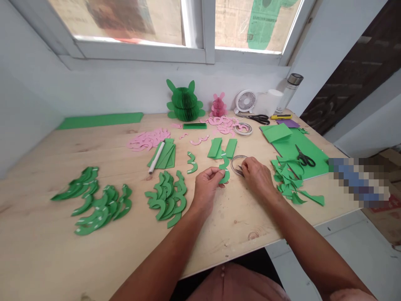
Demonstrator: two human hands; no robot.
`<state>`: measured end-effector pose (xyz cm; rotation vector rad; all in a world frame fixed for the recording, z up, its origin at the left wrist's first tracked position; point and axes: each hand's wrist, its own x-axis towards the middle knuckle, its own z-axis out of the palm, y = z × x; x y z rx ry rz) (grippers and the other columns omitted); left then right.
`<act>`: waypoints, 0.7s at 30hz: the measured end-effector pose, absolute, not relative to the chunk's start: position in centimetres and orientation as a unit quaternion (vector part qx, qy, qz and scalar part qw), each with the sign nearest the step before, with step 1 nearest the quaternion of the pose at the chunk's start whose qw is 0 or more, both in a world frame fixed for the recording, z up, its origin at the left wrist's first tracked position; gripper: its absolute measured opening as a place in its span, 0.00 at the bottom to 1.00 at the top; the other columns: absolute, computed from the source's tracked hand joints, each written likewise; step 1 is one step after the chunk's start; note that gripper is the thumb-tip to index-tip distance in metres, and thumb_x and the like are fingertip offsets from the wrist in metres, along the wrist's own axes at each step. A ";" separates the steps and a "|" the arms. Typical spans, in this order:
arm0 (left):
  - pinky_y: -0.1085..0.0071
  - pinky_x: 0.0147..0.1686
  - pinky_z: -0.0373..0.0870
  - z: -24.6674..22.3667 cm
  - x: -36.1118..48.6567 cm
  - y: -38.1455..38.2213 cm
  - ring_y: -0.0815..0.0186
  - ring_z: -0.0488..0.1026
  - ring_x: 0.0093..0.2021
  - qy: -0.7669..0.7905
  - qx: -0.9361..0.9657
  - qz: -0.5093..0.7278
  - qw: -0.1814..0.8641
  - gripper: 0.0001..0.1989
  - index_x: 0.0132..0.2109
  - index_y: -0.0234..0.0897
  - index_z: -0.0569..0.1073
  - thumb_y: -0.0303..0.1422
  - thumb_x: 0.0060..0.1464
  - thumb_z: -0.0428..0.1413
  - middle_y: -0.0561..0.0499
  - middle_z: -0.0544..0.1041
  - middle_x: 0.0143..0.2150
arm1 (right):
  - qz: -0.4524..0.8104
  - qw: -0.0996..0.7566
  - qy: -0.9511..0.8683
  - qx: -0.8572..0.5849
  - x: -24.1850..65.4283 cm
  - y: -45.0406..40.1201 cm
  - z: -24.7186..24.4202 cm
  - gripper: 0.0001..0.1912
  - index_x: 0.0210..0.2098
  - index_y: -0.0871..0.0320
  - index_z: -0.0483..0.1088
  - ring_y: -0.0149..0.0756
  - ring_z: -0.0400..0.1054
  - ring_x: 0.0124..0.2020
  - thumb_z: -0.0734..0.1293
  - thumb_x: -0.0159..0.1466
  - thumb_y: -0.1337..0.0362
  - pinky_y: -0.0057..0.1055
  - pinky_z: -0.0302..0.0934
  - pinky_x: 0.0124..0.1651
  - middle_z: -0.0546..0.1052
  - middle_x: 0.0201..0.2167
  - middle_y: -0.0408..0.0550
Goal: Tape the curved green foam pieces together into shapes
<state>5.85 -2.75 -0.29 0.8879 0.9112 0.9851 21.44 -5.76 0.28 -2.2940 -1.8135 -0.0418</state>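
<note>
My left hand (209,184) pinches a wavy green paper cutout (224,162) with white tape strips on it, held just above the table. To its right, my right hand (255,173) is closed at the edge of a roll of tape (233,162). A small dark, pointed thing (239,169) shows at its fingertips; its kind is unclear. Left of my left hand lies a similar taped green cutout (191,163). A pile of wavy green cutouts (167,196) lies nearer, and more cutouts with white tape strips (102,209) spread farther left.
Green scraps (286,177) and black-handled scissors (303,158) lie right, by a green sheet (313,146). Folded green cards (215,147), a white marker (156,158) and pink cutouts (150,140) lie beyond my hands. A green paper figure (185,104) and small fan (246,101) stand behind.
</note>
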 end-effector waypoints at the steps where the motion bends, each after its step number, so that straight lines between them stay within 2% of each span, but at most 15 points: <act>1: 0.76 0.23 0.64 -0.3 5.9 -2.8 0.72 0.69 0.22 0.408 0.397 0.441 0.694 0.07 0.26 0.33 0.71 0.33 0.40 0.60 0.55 0.72 0.21 | -0.011 0.120 -0.616 -0.779 21.5 -5.7 0.2 0.12 0.34 0.58 0.67 0.35 0.66 0.33 0.54 0.66 0.64 0.30 0.47 0.30 0.73 0.35 0.48; 6: 0.75 0.23 0.64 -0.2 5.9 -2.7 0.72 0.69 0.22 0.407 0.392 0.438 0.700 0.08 0.26 0.33 0.71 0.34 0.40 0.60 0.54 0.72 0.22 | 0.000 0.185 -0.617 -0.765 21.9 -5.7 0.0 0.09 0.32 0.57 0.67 0.35 0.64 0.31 0.56 0.63 0.65 0.29 0.48 0.30 0.73 0.32 0.47; 13: 0.74 0.25 0.65 0.0 5.7 -2.5 0.70 0.71 0.23 0.400 0.360 0.431 0.724 0.08 0.28 0.33 0.72 0.34 0.40 0.60 0.53 0.73 0.24 | 0.055 0.320 -0.601 -0.731 22.2 -5.6 -0.1 0.07 0.28 0.57 0.65 0.32 0.61 0.26 0.58 0.60 0.64 0.28 0.51 0.30 0.71 0.27 0.45; 17: 0.74 0.25 0.65 0.0 5.5 -2.5 0.71 0.71 0.23 0.385 0.338 0.428 0.745 0.09 0.29 0.33 0.72 0.33 0.39 0.62 0.53 0.73 0.25 | 0.146 0.393 -0.580 -0.699 22.0 -5.5 0.1 0.08 0.28 0.58 0.65 0.29 0.58 0.23 0.59 0.59 0.61 0.27 0.50 0.27 0.68 0.23 0.42; 21: 0.74 0.26 0.65 0.0 5.5 -2.5 0.71 0.71 0.24 0.376 0.327 0.422 0.757 0.10 0.29 0.34 0.72 0.33 0.38 0.63 0.54 0.73 0.25 | 0.305 0.462 -0.568 -0.609 21.6 -5.7 0.7 0.10 0.29 0.59 0.64 0.28 0.57 0.23 0.60 0.60 0.58 0.26 0.51 0.26 0.65 0.22 0.41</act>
